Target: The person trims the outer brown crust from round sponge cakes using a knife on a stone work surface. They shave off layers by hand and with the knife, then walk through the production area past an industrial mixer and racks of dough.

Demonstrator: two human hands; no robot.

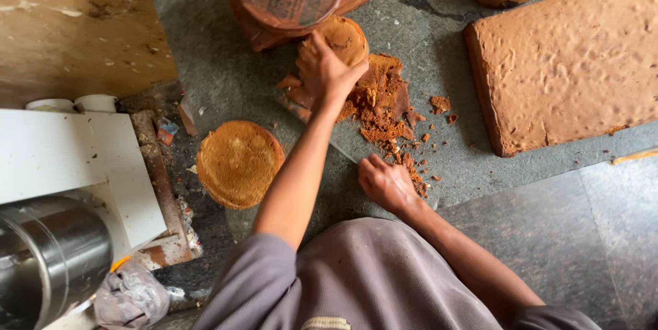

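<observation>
Trimming step: left hand [327, 69] fingers closed on small round cake [345, 39] mid-tabletop, right hand [387, 182] apparently gripping knife [343, 145] at near edge; next, steady level slicing.

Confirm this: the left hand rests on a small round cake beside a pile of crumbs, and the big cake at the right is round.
Not quite. The head view shows the big cake at the right is rectangular. The rest holds: the left hand rests on the small round cake beside the crumbs.
</observation>
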